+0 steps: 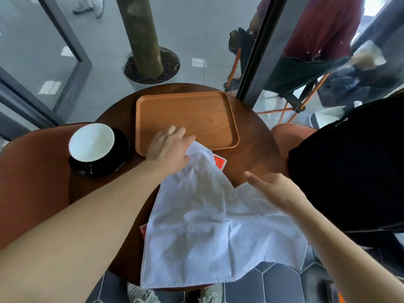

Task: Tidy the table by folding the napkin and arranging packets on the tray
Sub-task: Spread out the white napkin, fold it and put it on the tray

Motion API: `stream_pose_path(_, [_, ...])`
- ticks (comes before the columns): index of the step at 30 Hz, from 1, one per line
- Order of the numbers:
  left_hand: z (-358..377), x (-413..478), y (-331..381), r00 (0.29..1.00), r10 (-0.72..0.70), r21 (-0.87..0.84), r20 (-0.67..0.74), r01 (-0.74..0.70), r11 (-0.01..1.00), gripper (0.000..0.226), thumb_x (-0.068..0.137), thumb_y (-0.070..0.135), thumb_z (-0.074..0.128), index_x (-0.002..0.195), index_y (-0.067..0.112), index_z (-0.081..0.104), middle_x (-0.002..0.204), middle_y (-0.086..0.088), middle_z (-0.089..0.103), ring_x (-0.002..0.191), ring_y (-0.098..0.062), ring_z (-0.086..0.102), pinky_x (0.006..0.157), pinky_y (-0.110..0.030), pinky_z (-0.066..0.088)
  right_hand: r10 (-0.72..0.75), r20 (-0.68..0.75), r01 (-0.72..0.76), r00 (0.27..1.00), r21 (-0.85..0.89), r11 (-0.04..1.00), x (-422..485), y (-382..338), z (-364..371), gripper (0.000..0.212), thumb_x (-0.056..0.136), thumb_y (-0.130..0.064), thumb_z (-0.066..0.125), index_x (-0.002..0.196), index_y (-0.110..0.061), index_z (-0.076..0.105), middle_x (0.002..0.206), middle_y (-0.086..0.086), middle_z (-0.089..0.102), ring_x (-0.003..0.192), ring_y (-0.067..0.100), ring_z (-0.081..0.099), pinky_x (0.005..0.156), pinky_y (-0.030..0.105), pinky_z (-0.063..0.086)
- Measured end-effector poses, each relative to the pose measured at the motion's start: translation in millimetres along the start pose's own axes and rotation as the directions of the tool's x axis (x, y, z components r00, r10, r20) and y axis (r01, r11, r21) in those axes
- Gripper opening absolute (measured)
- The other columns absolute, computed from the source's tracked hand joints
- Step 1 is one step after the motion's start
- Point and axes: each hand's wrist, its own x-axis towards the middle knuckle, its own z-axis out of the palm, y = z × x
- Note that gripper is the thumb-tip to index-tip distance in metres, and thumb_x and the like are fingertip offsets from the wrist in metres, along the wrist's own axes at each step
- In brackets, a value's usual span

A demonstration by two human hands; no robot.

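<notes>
A white cloth napkin (pixel 205 226) lies crumpled over the near half of the round wooden table (pixel 251 154) and hangs past its front edge. My left hand (pixel 168 147) pinches the napkin's far corner beside the near edge of the empty wooden tray (pixel 185 114). My right hand (pixel 275 189) hovers with fingers spread over the napkin's right edge. A red packet (pixel 219 162) peeks out from under the napkin near the tray. The edge of another red packet (pixel 143 231) shows at the napkin's left side.
A white cup on a black saucer (pixel 96 147) sits at the table's left. Orange-brown chairs (pixel 30 182) flank the table, a black bag (pixel 349 171) on the right one. A potted tree trunk (pixel 150 62) stands beyond the table. People and a folding chair show behind glass.
</notes>
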Motion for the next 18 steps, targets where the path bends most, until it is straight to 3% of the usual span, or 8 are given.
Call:
stream_pose_path(2, [2.8, 4.3, 1.3, 1.0, 0.025, 0.045, 0.016, -0.026, 0.999, 0.038, 0.09, 0.035, 0.06, 0.126, 0.024, 0.06, 0.121, -0.001, 0.054, 0.114, -0.027, 0.044, 0.09, -0.04, 0.041, 0.043, 0.021, -0.043, 0.999, -0.021, 0.999, 13.9, -1.7, 9.4, 0.062, 0.071, -0.08, 0.055, 0.067, -0.019, 0.065, 0.068, -0.004, 0.065, 0.069, 0.02, 0.064, 0.058, 0.032, 0.047])
stream_pose_path(6, [4.7, 6.1, 0.2, 0.998, 0.058, 0.094, 0.004, -0.058, 0.994, 0.02, 0.093, 0.016, 0.055, 0.104, 0.013, 0.07, 0.099, -0.004, 0.059, 0.102, -0.028, 0.047, 0.076, -0.037, 0.038, 0.009, 0.01, -0.01, 1.0, 0.103, 0.995, 20.3, 1.9, 19.2, 0.034, 0.074, -0.036, 0.069, 0.069, -0.003, 0.065, 0.057, -0.002, 0.053, 0.058, 0.017, 0.051, 0.055, 0.028, 0.044])
stream_pose_path(8, [1.0, 0.8, -1.8, 0.996, 0.039, -0.038, -0.081, -0.042, 0.998, 0.017, 0.091, 0.012, 0.056, 0.093, 0.007, 0.072, 0.091, -0.007, 0.062, 0.098, -0.029, 0.05, 0.07, -0.037, 0.038, -0.033, 0.011, 0.028, 0.999, 0.314, 0.949, 11.0, 6.1, 14.1, 0.024, 0.079, -0.024, 0.073, 0.069, -0.002, 0.067, 0.054, -0.002, 0.049, 0.052, 0.015, 0.045, 0.048, 0.025, 0.036])
stream_pose_path(10, [-6.6, -8.5, -5.8, 0.982, -0.07, -0.231, -0.174, 0.028, 0.972, 0.018, 0.09, 0.014, 0.054, 0.083, 0.006, 0.069, 0.085, -0.007, 0.065, 0.096, -0.029, 0.054, 0.07, -0.039, 0.044, -0.103, 0.004, 0.082, 0.995, 0.571, 0.817, -3.8, 11.2, 1.7, 0.017, 0.079, -0.017, 0.074, 0.066, -0.007, 0.069, 0.049, -0.007, 0.05, 0.045, 0.008, 0.046, 0.042, 0.02, 0.036])
stream_pose_path(12, [-15.2, -19.8, -14.3, 0.938, -0.273, -0.457, -0.212, 0.152, 0.877, 0.015, 0.088, 0.017, 0.054, 0.077, 0.012, 0.062, 0.081, -0.003, 0.064, 0.085, -0.025, 0.055, 0.066, -0.037, 0.042, -0.176, -0.042, 0.15, 0.983, 0.734, 0.663, -19.7, 15.3, -12.8, 0.016, 0.075, -0.016, 0.073, 0.064, -0.009, 0.063, 0.049, -0.006, 0.05, 0.043, 0.007, 0.046, 0.039, 0.017, 0.035])
stream_pose_path(15, [-28.9, -35.1, -32.9, 0.806, -0.565, -0.723, -0.179, 0.282, 0.631, 0.012, 0.08, 0.024, 0.05, 0.073, 0.019, 0.058, 0.068, 0.004, 0.058, 0.066, -0.012, 0.05, 0.06, -0.033, 0.039, -0.224, -0.141, 0.229, 0.964, 0.871, 0.435, -26.4, 16.2, -31.2, 0.016, 0.067, -0.014, 0.071, 0.062, -0.012, 0.057, 0.061, 0.007, 0.059, 0.05, 0.021, 0.052, 0.048, 0.023, 0.041])
stream_pose_path(16, [-31.2, -37.9, -38.8, 0.753, -0.637, -0.777, -0.166, 0.298, 0.554, 0.014, 0.077, 0.025, 0.048, 0.073, 0.017, 0.058, 0.067, 0.003, 0.057, 0.065, -0.011, 0.049, 0.06, -0.033, 0.038, -0.218, -0.183, 0.259, 0.959, 0.877, 0.404, -22.5, 14.9, -34.3, 0.014, 0.066, -0.012, 0.071, 0.062, -0.012, 0.058, 0.067, 0.007, 0.066, 0.054, 0.022, 0.057, 0.049, 0.025, 0.045])
stream_pose_path(18, [-31.4, -35.6, -48.2, 0.659, -0.741, -0.818, -0.128, 0.352, 0.455, 0.021, 0.077, 0.024, 0.046, 0.077, 0.011, 0.063, 0.071, -0.005, 0.059, 0.07, -0.021, 0.051, 0.062, -0.036, 0.037, -0.141, -0.261, 0.296, 0.955, 0.83, 0.473, -8.2, 9.8, -32.9, 0.01, 0.07, -0.014, 0.073, 0.064, -0.013, 0.065, 0.07, 0.003, 0.072, 0.06, 0.018, 0.066, 0.053, 0.028, 0.053])
